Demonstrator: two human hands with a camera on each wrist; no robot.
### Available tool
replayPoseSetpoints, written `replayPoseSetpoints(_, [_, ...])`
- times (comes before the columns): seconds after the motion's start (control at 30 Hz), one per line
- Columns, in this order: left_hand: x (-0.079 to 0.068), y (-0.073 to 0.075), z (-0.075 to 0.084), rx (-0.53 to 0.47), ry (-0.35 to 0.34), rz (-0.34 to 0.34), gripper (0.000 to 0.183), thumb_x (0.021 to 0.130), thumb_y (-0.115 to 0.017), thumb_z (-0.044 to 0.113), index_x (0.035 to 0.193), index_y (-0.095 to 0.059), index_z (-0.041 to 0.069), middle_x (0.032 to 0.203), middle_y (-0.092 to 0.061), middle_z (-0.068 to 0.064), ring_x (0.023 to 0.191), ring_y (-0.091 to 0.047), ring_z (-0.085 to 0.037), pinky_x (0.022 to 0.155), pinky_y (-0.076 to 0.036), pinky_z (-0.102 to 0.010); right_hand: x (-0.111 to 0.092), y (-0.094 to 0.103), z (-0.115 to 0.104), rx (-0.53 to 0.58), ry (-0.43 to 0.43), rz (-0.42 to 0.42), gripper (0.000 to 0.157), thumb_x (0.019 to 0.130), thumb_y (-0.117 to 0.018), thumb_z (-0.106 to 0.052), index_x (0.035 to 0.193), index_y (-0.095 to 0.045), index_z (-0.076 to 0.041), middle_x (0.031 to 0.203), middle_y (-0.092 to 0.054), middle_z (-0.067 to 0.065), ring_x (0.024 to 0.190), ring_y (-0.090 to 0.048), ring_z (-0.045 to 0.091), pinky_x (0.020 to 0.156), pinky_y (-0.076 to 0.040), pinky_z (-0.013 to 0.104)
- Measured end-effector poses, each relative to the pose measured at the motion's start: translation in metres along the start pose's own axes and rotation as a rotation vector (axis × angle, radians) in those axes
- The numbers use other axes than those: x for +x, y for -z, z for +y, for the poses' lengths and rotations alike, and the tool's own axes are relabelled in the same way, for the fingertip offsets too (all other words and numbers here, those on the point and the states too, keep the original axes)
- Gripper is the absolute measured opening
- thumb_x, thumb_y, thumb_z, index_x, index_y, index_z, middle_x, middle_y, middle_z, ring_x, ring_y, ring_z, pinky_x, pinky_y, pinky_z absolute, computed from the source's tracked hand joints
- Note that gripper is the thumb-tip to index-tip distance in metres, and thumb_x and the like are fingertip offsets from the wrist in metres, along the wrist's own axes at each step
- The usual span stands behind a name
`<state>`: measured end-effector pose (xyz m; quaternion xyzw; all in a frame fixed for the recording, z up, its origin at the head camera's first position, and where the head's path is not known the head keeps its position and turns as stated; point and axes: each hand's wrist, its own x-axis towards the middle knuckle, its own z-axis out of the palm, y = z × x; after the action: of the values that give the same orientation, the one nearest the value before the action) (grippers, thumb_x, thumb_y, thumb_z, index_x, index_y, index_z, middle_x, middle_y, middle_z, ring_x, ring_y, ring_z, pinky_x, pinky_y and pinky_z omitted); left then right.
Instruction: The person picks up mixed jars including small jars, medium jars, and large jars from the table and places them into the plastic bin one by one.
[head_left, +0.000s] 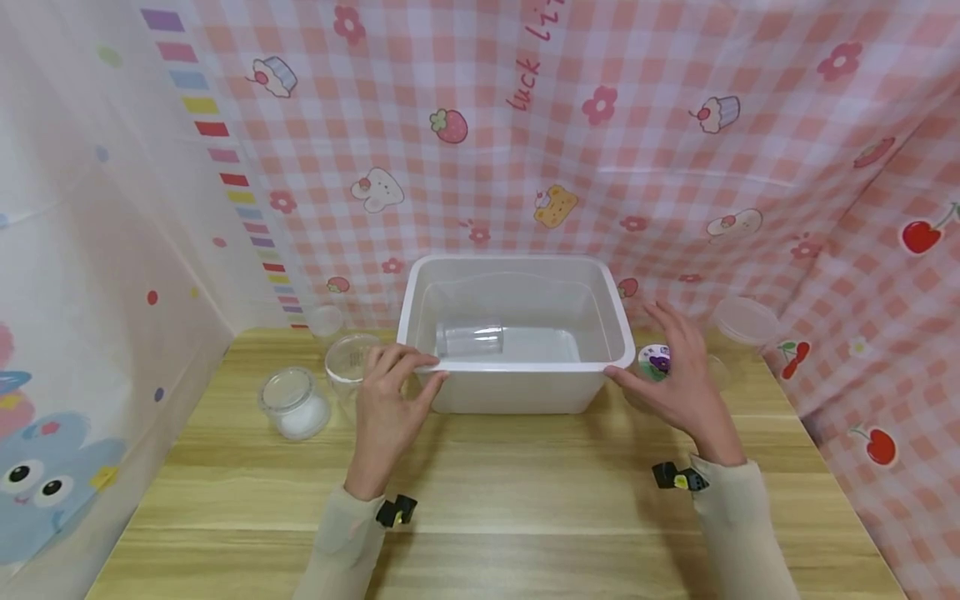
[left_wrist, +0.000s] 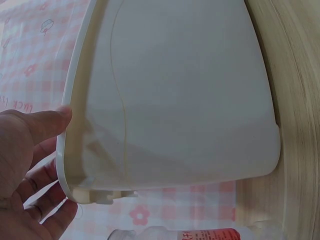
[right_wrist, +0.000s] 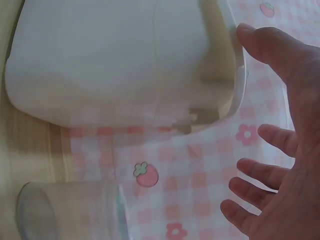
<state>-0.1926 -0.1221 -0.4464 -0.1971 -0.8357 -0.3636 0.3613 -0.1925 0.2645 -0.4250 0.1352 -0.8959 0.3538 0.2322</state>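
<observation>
A white plastic bin (head_left: 510, 390) stands upright on the wooden table, with a clear plastic cup (head_left: 471, 338) lying on its side inside. My left hand (head_left: 388, 398) holds the bin's front left corner. In the left wrist view its thumb (left_wrist: 52, 122) presses on the rim while the other fingers bend behind it. At the front right corner, my right hand (head_left: 681, 379) touches the rim with only the tip of its thumb (right_wrist: 267, 42). Its other fingers (right_wrist: 255, 175) are spread in the air, away from the bin.
Left of the bin stand a lidded clear jar with white contents (head_left: 300, 412) and a larger clear container (head_left: 348, 354), partly behind my left hand. To the right, a container with a purple-patterned lid (head_left: 655, 362) and a tall clear container (head_left: 744, 321) stand near the checked cloth (head_left: 510, 167).
</observation>
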Motion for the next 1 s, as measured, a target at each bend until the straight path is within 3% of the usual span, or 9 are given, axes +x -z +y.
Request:
replayPoseSetpoints(0.2, [-0.001,0.006,-0.003,0.015,-0.006,0.018,0.021,0.077,-0.091,0.015,0.092,-0.078,0.01,0.093,-0.069,-0.006,0.09,-0.054,-0.027,0.077,-0.047,-0.037,-0.009,-0.005,0.01,0.009,-0.08,0.026,0.106,0.068,-0.096,-0.026,0.157,-0.04,-0.015,0.165,-0.034,0.017,0.151,-0.026,0.046,0.115,-0.02,0.077])
replayPoseSetpoints(0.73, [-0.001,-0.001,0.0,-0.002,-0.005,0.02,0.022,0.077,-0.092,0.017,0.092,-0.078,0.011,0.093,-0.069,-0.005,0.09,-0.055,-0.026,0.077,-0.048,-0.035,-0.028,0.013,0.056,0.042,-0.361,-0.022,0.116,0.08,-0.088,-0.039,0.166,-0.012,-0.021,0.172,-0.014,0.017,0.155,-0.014,0.05,0.114,-0.018,0.079])
replayPoseSetpoints(1.0, [0.0,-0.001,0.0,0.006,0.0,0.009,0.021,0.078,-0.091,0.019,0.094,-0.078,0.011,0.094,-0.07,-0.005,0.088,-0.054,-0.025,0.075,-0.046,-0.034,-0.038,0.013,0.072,0.153,-0.478,-0.063,0.113,0.086,-0.084,-0.036,0.166,-0.006,-0.016,0.171,-0.013,0.021,0.153,-0.017,0.05,0.116,-0.021,0.074])
